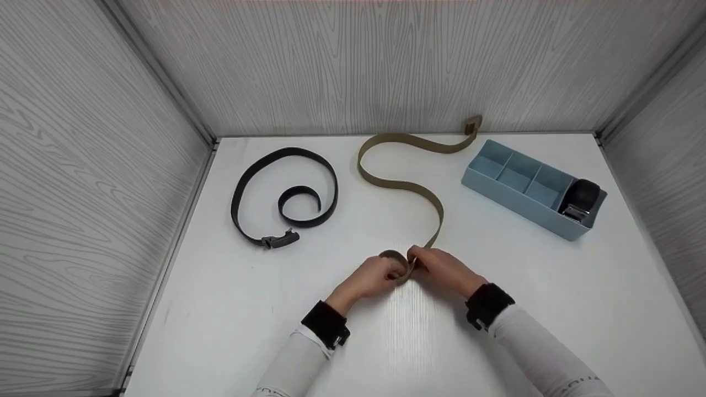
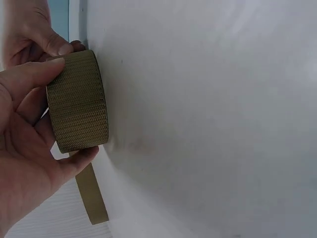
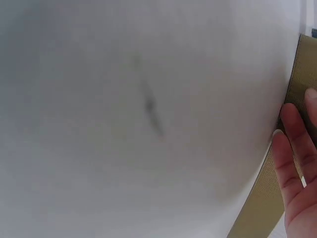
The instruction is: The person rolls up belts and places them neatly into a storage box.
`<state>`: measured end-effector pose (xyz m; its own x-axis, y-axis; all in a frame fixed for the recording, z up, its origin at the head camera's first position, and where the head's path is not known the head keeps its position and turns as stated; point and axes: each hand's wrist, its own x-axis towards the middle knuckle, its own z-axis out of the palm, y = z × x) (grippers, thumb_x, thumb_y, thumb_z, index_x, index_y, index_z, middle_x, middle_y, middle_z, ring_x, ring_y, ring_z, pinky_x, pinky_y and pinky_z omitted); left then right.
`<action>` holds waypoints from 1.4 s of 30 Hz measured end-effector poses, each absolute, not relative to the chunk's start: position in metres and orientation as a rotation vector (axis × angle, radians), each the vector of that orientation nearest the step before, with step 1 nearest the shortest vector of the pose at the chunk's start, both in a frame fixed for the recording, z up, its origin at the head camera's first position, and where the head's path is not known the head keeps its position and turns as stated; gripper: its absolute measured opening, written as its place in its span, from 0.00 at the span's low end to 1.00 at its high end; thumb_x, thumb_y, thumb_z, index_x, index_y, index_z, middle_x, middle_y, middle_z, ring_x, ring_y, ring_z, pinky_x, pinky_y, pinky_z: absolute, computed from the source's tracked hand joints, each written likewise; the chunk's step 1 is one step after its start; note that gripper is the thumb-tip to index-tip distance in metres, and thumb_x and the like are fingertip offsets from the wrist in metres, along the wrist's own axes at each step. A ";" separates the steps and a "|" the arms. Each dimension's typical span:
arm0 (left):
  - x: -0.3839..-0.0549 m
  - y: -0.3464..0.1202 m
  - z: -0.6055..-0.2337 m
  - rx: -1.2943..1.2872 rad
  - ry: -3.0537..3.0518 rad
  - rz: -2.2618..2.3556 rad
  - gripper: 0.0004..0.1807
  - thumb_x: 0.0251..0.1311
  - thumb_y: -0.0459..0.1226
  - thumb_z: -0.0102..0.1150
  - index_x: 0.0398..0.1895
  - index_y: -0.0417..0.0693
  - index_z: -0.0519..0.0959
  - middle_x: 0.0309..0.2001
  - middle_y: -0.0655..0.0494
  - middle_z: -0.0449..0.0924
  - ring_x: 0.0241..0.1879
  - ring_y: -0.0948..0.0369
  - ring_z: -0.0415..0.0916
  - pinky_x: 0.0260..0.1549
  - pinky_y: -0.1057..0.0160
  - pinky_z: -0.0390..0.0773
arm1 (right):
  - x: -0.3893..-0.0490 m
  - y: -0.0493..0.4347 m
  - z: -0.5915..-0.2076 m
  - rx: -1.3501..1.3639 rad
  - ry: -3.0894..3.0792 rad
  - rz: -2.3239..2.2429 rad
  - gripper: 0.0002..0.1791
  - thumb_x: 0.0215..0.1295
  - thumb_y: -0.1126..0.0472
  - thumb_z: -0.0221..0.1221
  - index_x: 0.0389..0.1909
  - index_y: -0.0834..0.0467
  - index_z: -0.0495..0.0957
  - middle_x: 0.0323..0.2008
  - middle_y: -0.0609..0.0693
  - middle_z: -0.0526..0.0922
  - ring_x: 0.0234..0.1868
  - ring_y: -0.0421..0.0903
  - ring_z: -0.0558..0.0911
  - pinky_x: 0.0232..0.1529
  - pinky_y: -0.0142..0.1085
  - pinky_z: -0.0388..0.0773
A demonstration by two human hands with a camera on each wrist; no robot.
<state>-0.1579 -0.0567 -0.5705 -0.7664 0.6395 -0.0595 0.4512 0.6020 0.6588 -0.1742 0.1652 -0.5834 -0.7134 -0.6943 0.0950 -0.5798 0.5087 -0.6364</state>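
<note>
A tan woven belt [image 1: 405,186] stands on its edge in an S-curve across the table, its buckle [image 1: 472,125] near the back wall. Its near end forms a small loop at the hands. My left hand [image 1: 378,275] grips this loop; in the left wrist view the rolled webbing [image 2: 79,104] sits between thumb and fingers. Just right of the loop, my right hand [image 1: 445,271] pinches the strap. In the right wrist view, thumb and fingertips [image 3: 292,116] lie against the webbing [image 3: 262,203]. The palm side of the left fingers is partly hidden behind the loop.
To the left lies a black belt [image 1: 238,190] in a loose spiral with a dark buckle [image 1: 281,239]. At the back right stands a blue divided tray [image 1: 513,198] with a rolled black belt [image 1: 582,196] in its end compartment. Grey wood-grain panels [image 1: 353,66] border the table.
</note>
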 end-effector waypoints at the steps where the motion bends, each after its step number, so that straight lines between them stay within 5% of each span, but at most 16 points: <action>1: -0.158 -0.057 -0.570 0.941 2.584 0.869 0.03 0.57 0.31 0.64 0.29 0.48 0.84 0.23 0.66 0.75 0.25 0.68 0.67 0.32 0.68 0.69 | -0.175 0.167 -0.583 -1.095 2.591 -0.978 0.08 0.69 0.65 0.59 0.46 0.55 0.74 0.39 0.45 0.80 0.39 0.40 0.77 0.43 0.37 0.74; 9: -0.155 -0.058 -0.569 1.168 2.809 0.450 0.04 0.62 0.41 0.64 0.32 0.59 0.87 0.32 0.69 0.85 0.37 0.66 0.82 0.52 0.53 0.71 | -0.179 0.173 -0.581 -1.099 2.603 -0.939 0.05 0.65 0.67 0.61 0.35 0.53 0.81 0.33 0.40 0.81 0.36 0.37 0.77 0.42 0.37 0.75; 14: -0.155 -0.060 -0.573 1.221 2.881 0.439 0.04 0.59 0.42 0.66 0.27 0.57 0.85 0.27 0.68 0.84 0.32 0.66 0.81 0.48 0.55 0.72 | -0.179 0.177 -0.582 -1.079 2.639 -0.886 0.07 0.63 0.68 0.62 0.31 0.52 0.79 0.30 0.39 0.79 0.34 0.37 0.75 0.40 0.36 0.74; 22: -0.154 -0.064 -0.581 1.209 2.990 0.327 0.19 0.63 0.49 0.61 0.16 0.53 0.77 0.17 0.63 0.75 0.19 0.64 0.72 0.37 0.58 0.74 | -0.182 0.185 -0.577 -1.036 2.710 -0.829 0.07 0.62 0.67 0.64 0.30 0.53 0.77 0.28 0.42 0.79 0.31 0.38 0.75 0.37 0.37 0.75; 31: -0.155 -0.068 -0.563 1.205 2.799 0.221 0.09 0.54 0.39 0.70 0.21 0.55 0.80 0.21 0.66 0.77 0.24 0.66 0.73 0.31 0.60 0.70 | -0.180 0.187 -0.575 -1.043 2.682 -0.822 0.06 0.61 0.68 0.64 0.30 0.55 0.78 0.30 0.45 0.81 0.33 0.40 0.77 0.39 0.39 0.76; 42: -0.163 -0.072 -0.562 1.268 2.845 0.110 0.07 0.49 0.42 0.72 0.21 0.57 0.81 0.21 0.67 0.79 0.24 0.65 0.75 0.36 0.58 0.69 | -0.177 0.185 -0.573 -1.157 2.796 -0.657 0.06 0.60 0.68 0.65 0.31 0.55 0.78 0.28 0.45 0.77 0.28 0.42 0.75 0.33 0.38 0.75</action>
<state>-0.1625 -0.0720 -0.5616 -0.6688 0.7434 0.0062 0.7417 0.6666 0.0742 -0.1770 0.1847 -0.5731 -0.7198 -0.6842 0.1174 -0.6649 0.6309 -0.3998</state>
